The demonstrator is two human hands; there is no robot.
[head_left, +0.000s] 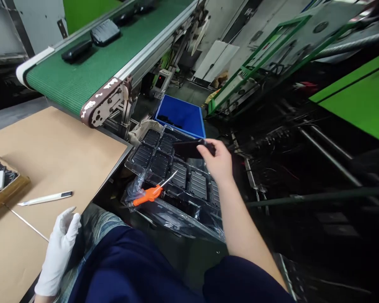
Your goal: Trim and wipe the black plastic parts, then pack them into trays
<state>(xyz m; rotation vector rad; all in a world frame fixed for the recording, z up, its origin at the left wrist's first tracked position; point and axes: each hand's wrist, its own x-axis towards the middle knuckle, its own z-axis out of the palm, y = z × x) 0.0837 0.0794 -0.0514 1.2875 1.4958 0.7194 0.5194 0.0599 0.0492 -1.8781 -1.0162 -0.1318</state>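
Navy cloth point(123, 273) over the person's lap fills the bottom of the view, just short of a clear plastic tray point(131, 158) lined with black pockets. Above that tray, the bare right hand point(217, 160) pinches a flat black piece point(189, 148) between thumb and fingers. An orange-handled tool point(147, 195) lies on the tray's near corner. Left of the tray and well apart, the white-gloved left hand point(58, 252) hangs loosely open, holding nothing, beside a cardboard sheet point(52, 153). Beyond the tray sits a blue bin point(180, 115).
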